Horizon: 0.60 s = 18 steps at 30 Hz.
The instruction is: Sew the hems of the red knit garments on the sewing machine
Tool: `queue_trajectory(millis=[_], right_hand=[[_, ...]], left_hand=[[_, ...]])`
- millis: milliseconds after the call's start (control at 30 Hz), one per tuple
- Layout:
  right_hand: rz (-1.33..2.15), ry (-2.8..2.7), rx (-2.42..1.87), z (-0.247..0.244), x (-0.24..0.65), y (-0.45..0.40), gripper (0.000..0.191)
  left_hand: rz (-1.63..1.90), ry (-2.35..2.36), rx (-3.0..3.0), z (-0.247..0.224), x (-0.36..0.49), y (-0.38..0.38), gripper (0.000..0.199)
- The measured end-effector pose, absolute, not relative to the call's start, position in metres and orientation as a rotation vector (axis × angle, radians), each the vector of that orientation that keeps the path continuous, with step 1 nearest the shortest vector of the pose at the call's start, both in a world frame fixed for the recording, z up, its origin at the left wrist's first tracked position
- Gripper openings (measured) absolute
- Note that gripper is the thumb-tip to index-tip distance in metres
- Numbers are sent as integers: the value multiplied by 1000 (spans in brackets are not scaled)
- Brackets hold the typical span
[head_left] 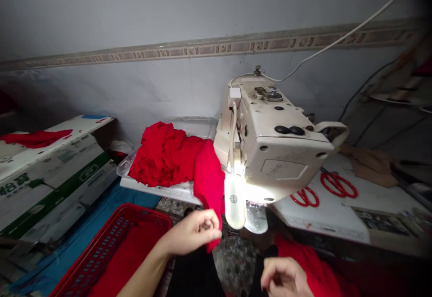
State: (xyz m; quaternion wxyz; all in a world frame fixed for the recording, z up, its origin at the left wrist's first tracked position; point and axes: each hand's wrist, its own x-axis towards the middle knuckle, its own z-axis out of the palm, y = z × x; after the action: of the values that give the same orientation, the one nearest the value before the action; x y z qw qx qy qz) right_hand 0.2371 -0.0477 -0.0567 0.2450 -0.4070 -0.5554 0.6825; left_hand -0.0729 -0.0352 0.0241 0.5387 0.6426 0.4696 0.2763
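Your left hand (192, 233) is clenched, pinching the edge of the red cloth (209, 184) between fingers and thumb, and the cloth falls from there up to a rumpled heap on a clear plastic tray (195, 127). Your right hand (285, 279) is half-open and cut off by the lower edge of the view. It seems to hold nothing, though the poor light makes that hard to swear to. Just beside it lies more red fabric (312, 270), running into deep shadow.

The sewing machine (280, 139) sits tipped back, just right of the heap, with its lamp (234, 202) hanging in front. (The glare there washes out whatever lies under the machine.) On the white table (324, 213) to the right are two red loops (339, 185), too unclear to name for sure.

Below your left wrist, a red basket (111, 252) runs off the bottom of the view, with red fabric (131, 256) inside. Farther left, a blue cloth (77, 238) lies by a stacked carton (50, 180), and a red scrap (37, 138) rests on top.
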Motion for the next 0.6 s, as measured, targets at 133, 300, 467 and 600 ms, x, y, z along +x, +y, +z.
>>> queue_trajectory(millis=[133, 300, 467, 600], right_hand=[[1805, -1417, -1013, -55, 214, -40, 39], [1969, -1630, -1067, -42, 170, -50, 63], [1938, -1902, -1272, -40, 181, -43, 52], [1744, -1877, -1198, -40, 216, -29, 40]], left_hand=[[423, 954, 1450, -3, -51, -70, 23], [373, 935, 1374, -18, -40, -77, 25], [295, 912, 1342, -25, -55, -55, 28], [316, 1003, 1506, -24, -59, -46, 26]])
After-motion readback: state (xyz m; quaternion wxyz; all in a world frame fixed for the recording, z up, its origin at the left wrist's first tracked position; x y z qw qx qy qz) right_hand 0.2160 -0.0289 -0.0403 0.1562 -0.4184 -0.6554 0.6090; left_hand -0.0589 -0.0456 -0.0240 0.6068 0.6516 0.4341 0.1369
